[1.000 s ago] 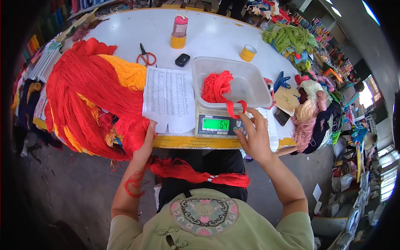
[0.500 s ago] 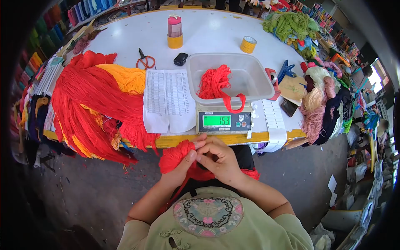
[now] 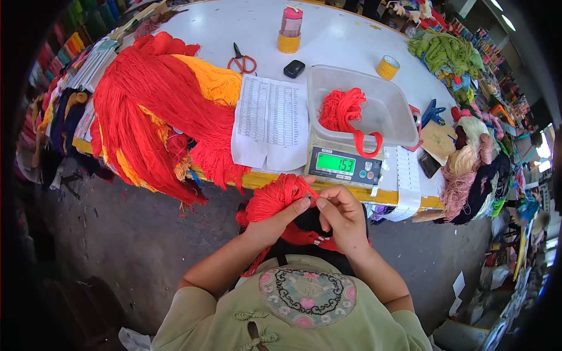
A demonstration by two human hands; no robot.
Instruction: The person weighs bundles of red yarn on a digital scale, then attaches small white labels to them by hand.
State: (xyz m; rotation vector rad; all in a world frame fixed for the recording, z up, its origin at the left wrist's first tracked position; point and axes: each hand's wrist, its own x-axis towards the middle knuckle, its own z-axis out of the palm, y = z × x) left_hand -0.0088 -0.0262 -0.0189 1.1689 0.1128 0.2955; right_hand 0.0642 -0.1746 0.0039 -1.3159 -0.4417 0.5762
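Observation:
A bundle of red yarn is in my left hand, whose fingers wrap around it in front of the table edge. Beside it, my right hand pinches a bit of the red yarn at the bundle's right end. More red yarn lies across my lap under the hands. Just beyond them stands a digital scale with a lit green display. On the scale rests a translucent plastic tub holding loose red yarn, and one loop hangs over its front rim.
Red and yellow hanks drape over the table's left edge. Near the middle lie a printed sheet, scissors and a black case. A pink bottle, a tape roll, a label strip and mixed yarns are around.
The view has turned, so the table things appear farther right. My hands still hold the red bundle; my right fingers now pinch yarn at its end, a little apart from the left hand.

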